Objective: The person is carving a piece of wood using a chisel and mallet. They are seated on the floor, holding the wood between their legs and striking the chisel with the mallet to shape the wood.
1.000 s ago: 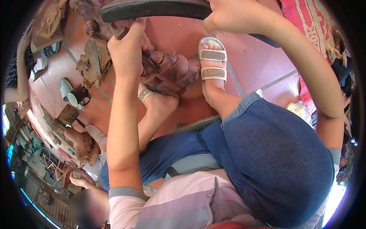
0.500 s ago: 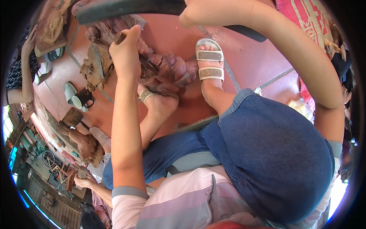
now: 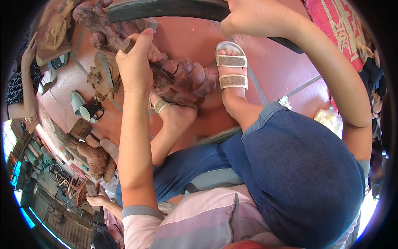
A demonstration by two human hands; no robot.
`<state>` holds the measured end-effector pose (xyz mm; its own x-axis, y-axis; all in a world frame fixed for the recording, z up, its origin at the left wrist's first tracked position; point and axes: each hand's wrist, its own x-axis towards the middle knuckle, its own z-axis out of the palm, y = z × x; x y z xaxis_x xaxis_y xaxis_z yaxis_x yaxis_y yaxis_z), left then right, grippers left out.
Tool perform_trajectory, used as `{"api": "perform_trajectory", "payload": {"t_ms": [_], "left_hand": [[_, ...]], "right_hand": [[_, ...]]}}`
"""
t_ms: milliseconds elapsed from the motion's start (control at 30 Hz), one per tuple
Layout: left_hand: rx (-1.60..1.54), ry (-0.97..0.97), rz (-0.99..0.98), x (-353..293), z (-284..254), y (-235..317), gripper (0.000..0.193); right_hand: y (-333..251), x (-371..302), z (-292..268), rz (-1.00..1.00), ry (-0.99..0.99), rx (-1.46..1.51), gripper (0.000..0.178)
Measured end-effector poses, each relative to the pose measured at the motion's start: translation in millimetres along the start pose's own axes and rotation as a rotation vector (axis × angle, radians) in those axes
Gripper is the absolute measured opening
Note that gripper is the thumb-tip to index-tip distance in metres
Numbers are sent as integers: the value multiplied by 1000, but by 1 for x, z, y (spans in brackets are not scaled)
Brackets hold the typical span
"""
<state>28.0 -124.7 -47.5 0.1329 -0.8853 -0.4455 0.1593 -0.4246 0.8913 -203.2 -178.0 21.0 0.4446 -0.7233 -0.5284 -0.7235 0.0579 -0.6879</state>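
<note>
A reddish-brown carved wooden figure point(image 3: 182, 79) lies on the tiled floor, next to my sandalled feet. Over it, my left hand point(image 3: 136, 64) is closed around a brown wooden handle point(image 3: 127, 45); the tool's far end is hidden behind the hand. My right hand point(image 3: 251, 18) grips a long dark bar point(image 3: 166, 10), like a flat-sided club, which stretches across the top of the view. The bar's left end is above the figure's upper part, apart from my left hand. A short stretch of the bar shows again beyond my right forearm.
At left are a rough carved piece point(image 3: 99, 76), a dark mug point(image 3: 91, 109), grey slippers point(image 3: 76, 101) and another carving point(image 3: 93, 157). One person's arm point(image 3: 28, 79) is at far left; another person's hand point(image 3: 97, 200) holds a block at lower left. A red patterned mat point(image 3: 331, 25) lies at upper right.
My right hand and the dark bar have moved right, uncovering more of the figure's head end. My left hand keeps its hold on the handle, nearly in place.
</note>
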Motion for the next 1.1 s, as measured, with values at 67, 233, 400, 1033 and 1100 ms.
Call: {"api": "perform_trajectory", "payload": {"t_ms": [67,233,400,1033,1100], "left_hand": [[-1,4,9,2,0,-1,28],[2,55,17,8,0,-5,28],[14,92,24,8,4,-4,29],[710,-468,755,-81,88,-39,23],[771,-405,774,-81,80,-38,29]], "right_hand": [[-3,0,1,0,16,6,39],[-1,-4,-2,-134,52,90,39],[-6,6,1,-110,-54,-120,38],[142,-83,139,230,400,757,34],[139,-93,146,404,365,908,33]]}}
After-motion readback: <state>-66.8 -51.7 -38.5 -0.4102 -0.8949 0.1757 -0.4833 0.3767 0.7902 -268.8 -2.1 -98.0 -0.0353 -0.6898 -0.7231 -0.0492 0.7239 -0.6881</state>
